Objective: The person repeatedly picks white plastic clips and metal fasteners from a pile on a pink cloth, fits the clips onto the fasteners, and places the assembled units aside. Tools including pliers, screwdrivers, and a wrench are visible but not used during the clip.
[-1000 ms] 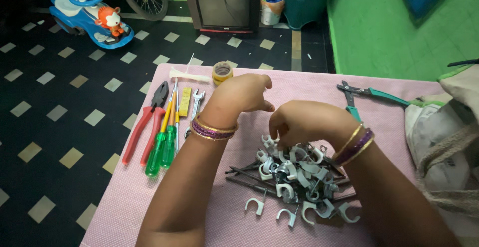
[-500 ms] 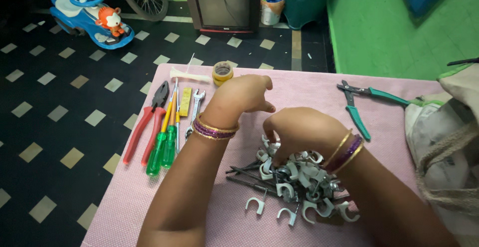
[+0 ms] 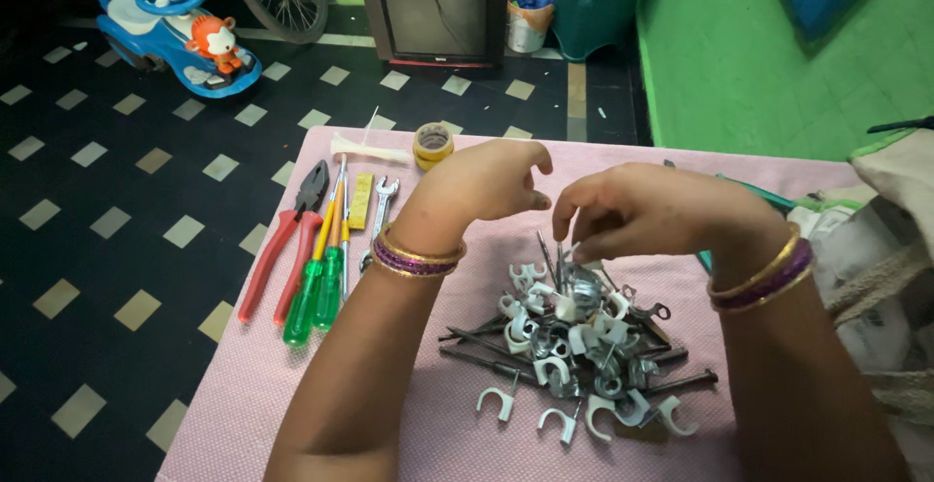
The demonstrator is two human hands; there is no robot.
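right hand fingers pinched on nails lifted from clip pile mid-tabletop | left hand half-curled, empty, hovering beside | I'd lift slowly, shake clips loose | pliers, screwdrivers along left edge

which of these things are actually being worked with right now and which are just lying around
In use: right hand lifting nails from the pile of clips and nails; left hand hovering beside.

Lying about: red pliers, green screwdrivers, spanner, tape roll.
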